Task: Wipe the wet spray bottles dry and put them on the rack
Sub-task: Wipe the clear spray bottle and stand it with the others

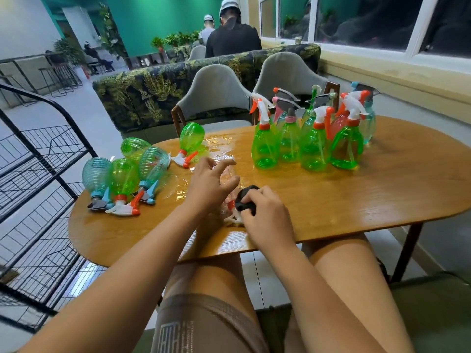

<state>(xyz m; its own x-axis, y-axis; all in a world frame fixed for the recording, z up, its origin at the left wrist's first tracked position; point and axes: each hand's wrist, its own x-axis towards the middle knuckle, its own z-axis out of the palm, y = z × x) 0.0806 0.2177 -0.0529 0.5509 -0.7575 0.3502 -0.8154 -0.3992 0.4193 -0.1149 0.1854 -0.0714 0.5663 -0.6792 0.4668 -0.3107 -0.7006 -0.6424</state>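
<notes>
A clear spray bottle with a red-and-white trigger head lies on the wooden table in front of me. My left hand rests over its body with the thumb on it and the fingers loosely curled. My right hand presses a black cloth against the bottle's spray head. Several green and blue bottles lie on their sides at the table's left end. Another green bottle lies further back. Several bottles stand upright at the back right. The black wire rack stands left of the table.
A wet, shiny patch spreads across the table's middle. Two grey chairs and a leaf-patterned sofa back stand behind the table. People sit further back. A window wall runs along the right. My bare knees are under the table's near edge.
</notes>
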